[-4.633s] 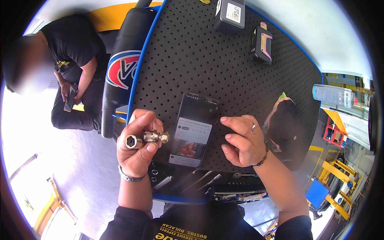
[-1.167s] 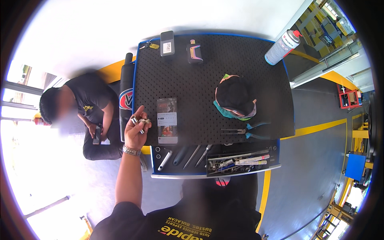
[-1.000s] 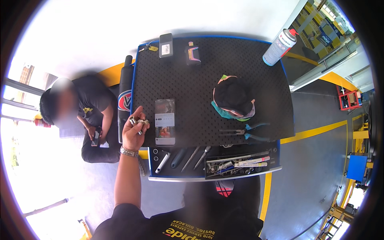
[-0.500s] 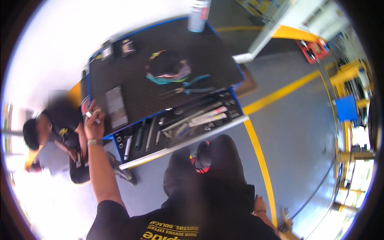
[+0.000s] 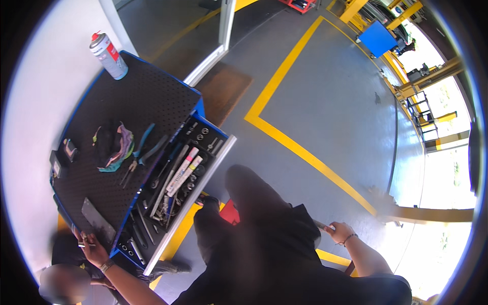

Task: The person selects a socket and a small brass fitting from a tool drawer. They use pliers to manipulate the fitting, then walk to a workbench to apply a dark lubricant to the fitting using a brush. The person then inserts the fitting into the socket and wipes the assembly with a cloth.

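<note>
At the near left corner of the tool cabinet (image 5: 152, 81), my left hand (image 5: 94, 253) has its fingers curled around a small silver metal piece (image 5: 87, 245). Beside it on the dark mat lies a flat grey plate (image 5: 97, 218). My right hand (image 5: 339, 233) is low at my right side, its fingers closed around a short, stick-like thing whose kind I cannot make out. Pliers with blue handles (image 5: 145, 145) and a bunched multicoloured cloth (image 5: 119, 147) lie on the cabinet top. Its open drawer (image 5: 185, 208) holds sockets, screwdrivers and two white marker-like sticks (image 5: 183, 175).
A spray can (image 5: 109, 57) stands at the cabinet's far corner. Another person (image 5: 68, 279) in dark clothes is low beside the near left corner. Yellow lines (image 5: 284, 129) cross the grey floor. A brown mat (image 5: 223, 91) lies by the doorway; a blue cart (image 5: 377, 39) stands far right.
My view has swung to the right, so the cabinet now sits further left. My left hand still grips the small silver piece; my right hand has come more fully into view.
</note>
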Available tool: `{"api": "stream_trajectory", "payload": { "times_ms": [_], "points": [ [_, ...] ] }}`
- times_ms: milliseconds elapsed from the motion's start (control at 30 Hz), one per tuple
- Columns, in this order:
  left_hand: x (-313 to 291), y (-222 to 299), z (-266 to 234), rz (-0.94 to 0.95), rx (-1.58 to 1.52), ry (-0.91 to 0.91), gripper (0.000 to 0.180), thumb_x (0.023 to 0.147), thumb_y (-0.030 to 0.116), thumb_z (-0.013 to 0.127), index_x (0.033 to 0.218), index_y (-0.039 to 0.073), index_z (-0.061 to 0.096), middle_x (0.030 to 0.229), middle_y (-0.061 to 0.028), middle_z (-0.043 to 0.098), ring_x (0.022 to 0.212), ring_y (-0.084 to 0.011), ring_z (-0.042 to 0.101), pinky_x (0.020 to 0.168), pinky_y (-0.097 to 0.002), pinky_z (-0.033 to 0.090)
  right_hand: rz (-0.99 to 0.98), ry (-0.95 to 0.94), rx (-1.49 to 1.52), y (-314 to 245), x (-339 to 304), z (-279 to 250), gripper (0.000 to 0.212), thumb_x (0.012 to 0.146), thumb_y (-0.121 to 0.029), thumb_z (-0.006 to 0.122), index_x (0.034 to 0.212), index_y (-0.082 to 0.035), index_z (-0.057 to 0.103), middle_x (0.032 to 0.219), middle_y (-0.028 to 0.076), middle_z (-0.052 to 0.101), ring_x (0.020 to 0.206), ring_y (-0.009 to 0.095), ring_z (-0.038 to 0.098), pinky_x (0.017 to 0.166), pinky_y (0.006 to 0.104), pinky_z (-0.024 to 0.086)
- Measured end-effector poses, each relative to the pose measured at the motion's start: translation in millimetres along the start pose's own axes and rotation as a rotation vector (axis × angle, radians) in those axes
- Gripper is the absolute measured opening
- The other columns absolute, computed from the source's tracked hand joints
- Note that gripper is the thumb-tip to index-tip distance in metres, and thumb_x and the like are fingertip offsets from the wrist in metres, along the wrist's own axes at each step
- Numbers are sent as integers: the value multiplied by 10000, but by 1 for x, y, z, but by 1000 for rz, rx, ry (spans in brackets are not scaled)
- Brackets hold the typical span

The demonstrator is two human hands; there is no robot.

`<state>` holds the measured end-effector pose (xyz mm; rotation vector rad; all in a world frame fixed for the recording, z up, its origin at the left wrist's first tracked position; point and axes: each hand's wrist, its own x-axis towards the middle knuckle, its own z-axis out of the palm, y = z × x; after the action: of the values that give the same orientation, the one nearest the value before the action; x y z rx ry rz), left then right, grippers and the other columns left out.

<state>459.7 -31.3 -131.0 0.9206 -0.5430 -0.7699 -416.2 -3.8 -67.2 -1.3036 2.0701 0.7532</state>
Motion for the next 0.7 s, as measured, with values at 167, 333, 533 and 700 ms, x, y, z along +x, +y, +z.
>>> {"api": "stream_trajectory", "payload": {
  "times_ms": [167,333,533,700],
  "points": [
    [-4,1,27,8,-89,8,699,907,65,619,1526,21,298,1127,-83,592,797,-125,516,871,-316,458,47,43,167,2,13,4,500,995,-488,442,978,-54,689,947,274,680,950,451,645,837,531,497],
    [-5,4,28,-26,-70,71,713,870,88,663,1501,4,342,1122,-83,591,794,-121,537,876,-320,489,4,112,475,50,62,46,586,1028,-480,373,881,6,665,844,236,679,780,409,674,703,505,552],
    [-18,-6,52,51,-40,127,699,880,74,638,1511,27,342,1133,-67,584,817,-127,532,901,-312,466,48,-220,428,38,60,0,586,1036,-478,358,1043,30,648,901,249,682,834,376,681,793,498,535],
    [-90,2,105,152,-92,117,726,847,27,659,1493,-20,332,1118,-91,574,793,-143,554,882,-346,511,-330,286,255,-8,198,-43,421,963,-339,563,1173,24,593,1038,286,674,980,437,650,832,514,512]
  ]
}}
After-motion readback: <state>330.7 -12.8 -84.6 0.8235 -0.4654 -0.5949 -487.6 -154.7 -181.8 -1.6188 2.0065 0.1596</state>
